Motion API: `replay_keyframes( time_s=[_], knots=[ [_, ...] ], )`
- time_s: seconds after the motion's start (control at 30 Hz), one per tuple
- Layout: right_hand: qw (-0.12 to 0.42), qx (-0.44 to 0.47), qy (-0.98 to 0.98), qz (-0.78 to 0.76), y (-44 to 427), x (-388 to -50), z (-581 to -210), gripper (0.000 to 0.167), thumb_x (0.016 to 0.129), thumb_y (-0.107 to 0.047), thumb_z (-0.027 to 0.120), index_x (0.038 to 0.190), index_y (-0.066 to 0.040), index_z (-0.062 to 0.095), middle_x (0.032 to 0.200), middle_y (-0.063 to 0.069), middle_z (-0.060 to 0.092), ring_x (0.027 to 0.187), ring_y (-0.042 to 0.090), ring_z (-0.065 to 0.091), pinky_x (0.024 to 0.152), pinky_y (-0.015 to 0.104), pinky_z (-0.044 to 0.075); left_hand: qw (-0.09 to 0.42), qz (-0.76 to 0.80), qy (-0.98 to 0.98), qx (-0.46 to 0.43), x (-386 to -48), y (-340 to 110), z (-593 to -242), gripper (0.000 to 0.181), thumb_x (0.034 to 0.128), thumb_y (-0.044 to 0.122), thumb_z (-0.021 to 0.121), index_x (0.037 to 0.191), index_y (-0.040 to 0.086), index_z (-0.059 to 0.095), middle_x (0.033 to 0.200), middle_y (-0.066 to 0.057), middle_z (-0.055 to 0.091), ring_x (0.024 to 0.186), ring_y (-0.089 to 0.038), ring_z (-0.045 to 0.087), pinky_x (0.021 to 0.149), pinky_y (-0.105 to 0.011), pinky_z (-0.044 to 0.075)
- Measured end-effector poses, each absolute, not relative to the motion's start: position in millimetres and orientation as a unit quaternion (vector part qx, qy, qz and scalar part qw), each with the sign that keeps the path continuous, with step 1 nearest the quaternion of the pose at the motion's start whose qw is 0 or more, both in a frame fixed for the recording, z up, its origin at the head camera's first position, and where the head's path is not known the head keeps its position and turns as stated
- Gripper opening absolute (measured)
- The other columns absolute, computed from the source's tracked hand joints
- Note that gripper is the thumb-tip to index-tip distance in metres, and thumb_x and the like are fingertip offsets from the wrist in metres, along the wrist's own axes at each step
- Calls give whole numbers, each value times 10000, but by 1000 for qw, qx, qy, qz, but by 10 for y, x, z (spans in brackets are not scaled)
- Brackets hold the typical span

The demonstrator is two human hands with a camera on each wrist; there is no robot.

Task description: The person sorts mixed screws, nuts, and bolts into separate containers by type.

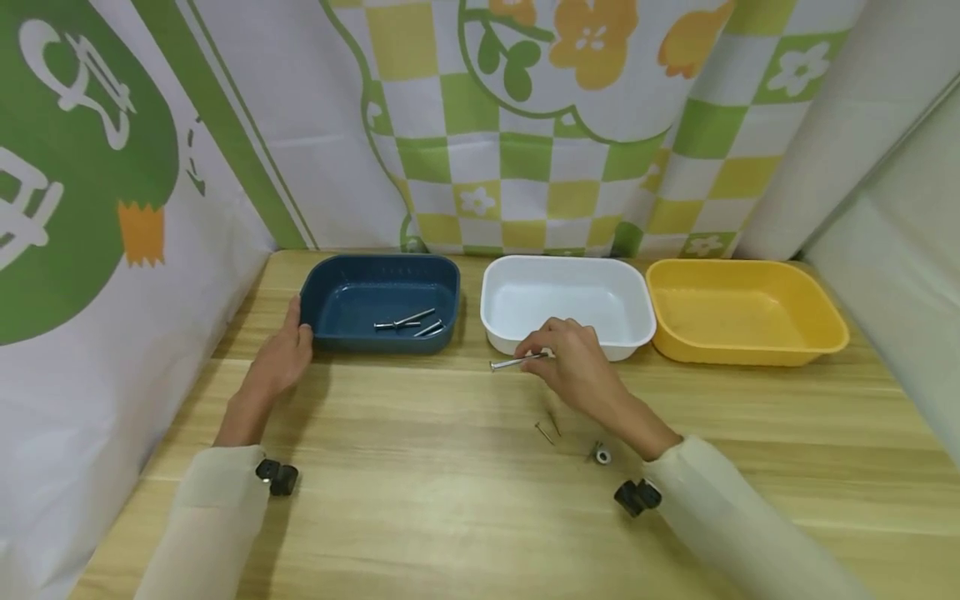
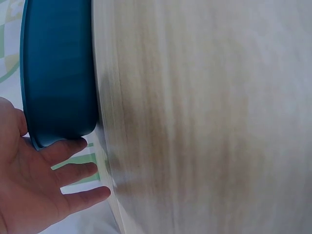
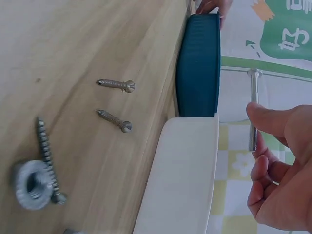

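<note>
My right hand (image 1: 577, 367) pinches a long silver bolt (image 3: 254, 92) between thumb and fingers, held above the table just in front of the white bin (image 1: 637, 335). In the head view the bolt's head points left. Several similar bolts (image 1: 408, 320) lie in the dark blue bin (image 1: 375, 342). At that bin's left end, my left hand (image 1: 282, 360) touches the wall with fingers extended, as the left wrist view shows. Two short screws (image 3: 115, 84) lie on the table nearer me, with a flanged nut (image 3: 31, 185) and another screw (image 3: 46, 153) beside them.
A yellow bin (image 1: 750, 354) stands right of the white one, almost touching it. All the bins line the back of the wooden table (image 1: 420, 500), against a patterned cloth (image 1: 525, 183). White cloth hangs at both sides.
</note>
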State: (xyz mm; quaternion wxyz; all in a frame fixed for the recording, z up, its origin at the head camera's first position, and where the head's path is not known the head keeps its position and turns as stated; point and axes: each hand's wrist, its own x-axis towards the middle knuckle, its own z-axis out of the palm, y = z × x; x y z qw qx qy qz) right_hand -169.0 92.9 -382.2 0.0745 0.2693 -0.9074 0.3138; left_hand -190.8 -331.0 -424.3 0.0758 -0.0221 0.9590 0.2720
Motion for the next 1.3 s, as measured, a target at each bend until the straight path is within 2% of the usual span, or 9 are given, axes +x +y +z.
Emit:
replay_keyframes(
  time_s=[0.33, 0.67, 1.1, 1.3],
  knots=[
    [71, 240, -916, 312, 674, -1868, -3744, 85, 805, -99, 830, 875, -135, 797, 791, 2, 630, 768, 257, 557, 733, 462, 409, 83, 277, 957, -19, -1912, -3325, -4243, 630, 1077, 354, 94, 1573, 63, -163, 1504, -420, 216, 1295, -622, 327, 1068, -659, 265],
    [85, 230, -916, 316, 289, -2101, -3876, 77, 826, -99, 805, 897, -131, 802, 799, 21, 639, 808, 277, 586, 764, 497, 425, 87, 276, 957, -16, -1899, -3340, -4227, 624, 1085, 319, 122, 1571, 47, -159, 1518, -404, 204, 1308, -611, 319, 1081, -648, 257],
    [62, 229, -919, 315, -81, -2255, -3890, 59, 856, -130, 789, 910, -142, 809, 853, 25, 674, 869, 267, 595, 796, 484, 417, 61, 283, 957, -22, -1901, -3336, -4248, 621, 1086, 316, 143, 1588, 48, -105, 1534, -374, 219, 1303, -602, 340, 1077, -642, 273],
    [57, 235, -923, 298, -276, -2292, -3939, 41, 859, -150, 797, 897, -158, 808, 826, 11, 651, 841, 226, 601, 766, 455, 425, 53, 283, 957, -25, -1887, -3305, -4255, 615, 1089, 294, 162, 1591, 34, -79, 1488, -402, 283, 1279, -596, 381, 1063, -638, 302]
  ],
)
